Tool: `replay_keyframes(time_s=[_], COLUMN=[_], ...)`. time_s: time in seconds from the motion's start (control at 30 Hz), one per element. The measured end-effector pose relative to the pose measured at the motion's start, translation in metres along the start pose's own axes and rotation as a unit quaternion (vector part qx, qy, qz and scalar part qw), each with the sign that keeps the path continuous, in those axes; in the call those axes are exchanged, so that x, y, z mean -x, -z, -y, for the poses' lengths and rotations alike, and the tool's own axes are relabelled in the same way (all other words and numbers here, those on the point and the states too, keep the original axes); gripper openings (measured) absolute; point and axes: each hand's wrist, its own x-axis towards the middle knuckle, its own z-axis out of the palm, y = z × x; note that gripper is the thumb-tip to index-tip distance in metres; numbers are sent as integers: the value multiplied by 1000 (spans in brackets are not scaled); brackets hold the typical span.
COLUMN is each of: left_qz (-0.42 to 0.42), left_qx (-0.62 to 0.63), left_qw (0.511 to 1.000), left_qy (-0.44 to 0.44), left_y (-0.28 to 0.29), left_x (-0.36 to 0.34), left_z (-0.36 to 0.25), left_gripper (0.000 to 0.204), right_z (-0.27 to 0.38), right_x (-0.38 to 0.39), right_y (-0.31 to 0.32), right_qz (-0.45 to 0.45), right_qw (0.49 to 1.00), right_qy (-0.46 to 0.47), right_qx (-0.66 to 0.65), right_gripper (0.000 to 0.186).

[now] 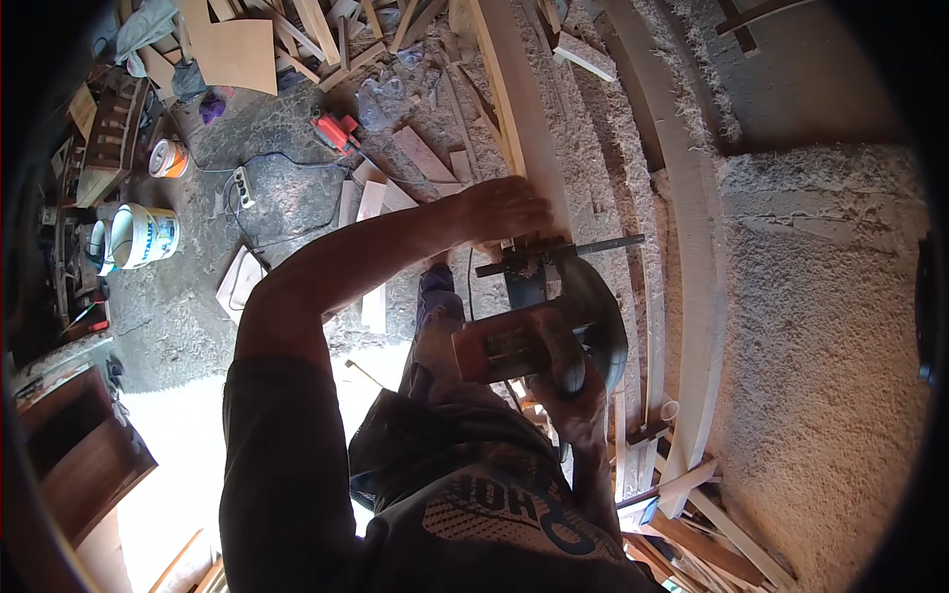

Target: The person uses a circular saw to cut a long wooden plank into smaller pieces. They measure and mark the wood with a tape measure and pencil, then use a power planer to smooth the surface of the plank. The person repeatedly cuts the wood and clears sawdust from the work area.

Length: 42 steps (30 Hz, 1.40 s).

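My right hand is wrapped round the rear handle of a circular saw, its body dark with an orange-brown motor end. The saw sits on a long pale wooden board that runs away from me. A thin dark guide bar crosses the front of the saw's base. Just ahead of that base, my left hand reaches across with its fingers bent over the board's left edge. The left fingertips are partly in shadow. The saw hides its blade and the board beneath it.
More long boards lie to the right among heaped wood shavings. On the floor at left are white buckets, a power strip with cables and a red power tool. Offcuts lie near the board; sheets and scraps pile up beyond.
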Motion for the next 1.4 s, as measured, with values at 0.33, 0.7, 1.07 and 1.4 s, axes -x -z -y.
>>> replay_keyframes(time_s=[0.33, 0.7, 1.07, 1.4], left_qz=[24, 80, 134, 108], left_qx=[-80, -84, -98, -109], left_qw=[993, 988, 983, 981], left_qy=[89, 103, 82, 117], left_y=[-67, -56, -48, -45], left_x=[-39, -43, -49, -46], left_z=[16, 9, 6, 6], left_gripper=[41, 26, 27, 39], right_z=[-12, -7, -15, -18], right_x=[-2, -1, 0, 3], right_y=[-7, -6, -11, -8], right_qz=[-25, 3, -27, -30], right_qw=[999, 999, 999, 999], right_qy=[-22, -32, 3, 11], right_qx=[-18, -7, -18, 3], right_gripper=[36, 45, 45, 37])
